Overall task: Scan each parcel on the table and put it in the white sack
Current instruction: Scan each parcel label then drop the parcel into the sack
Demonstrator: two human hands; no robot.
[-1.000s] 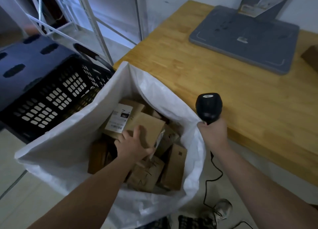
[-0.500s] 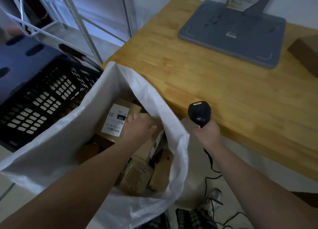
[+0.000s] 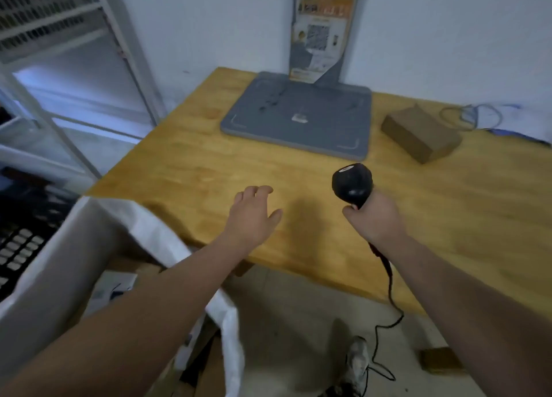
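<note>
One brown cardboard parcel (image 3: pixel 421 135) lies on the wooden table (image 3: pixel 209 163) at the far right, beside the grey base. My left hand (image 3: pixel 254 214) hovers empty over the table's near left part, fingers loosely bent. My right hand (image 3: pixel 373 220) grips the handle of a black barcode scanner (image 3: pixel 352 184), its cable hanging to the floor. The white sack (image 3: pixel 149 229) stands open at the table's left corner, under my left forearm, with labelled parcels (image 3: pixel 116 289) partly visible inside.
A grey flat base (image 3: pixel 298 119) with an upright post stands at the back of the table. A black perforated crate (image 3: pixel 21 247) sits left of the sack. White metal shelving (image 3: pixel 74 77) fills the left. Loose cables (image 3: pixel 472 116) lie at the far right.
My left hand let go of the parcel in the sack, came out and now hangs over the table. My view swung up and right; the right hand with the scanner rose over the table.
</note>
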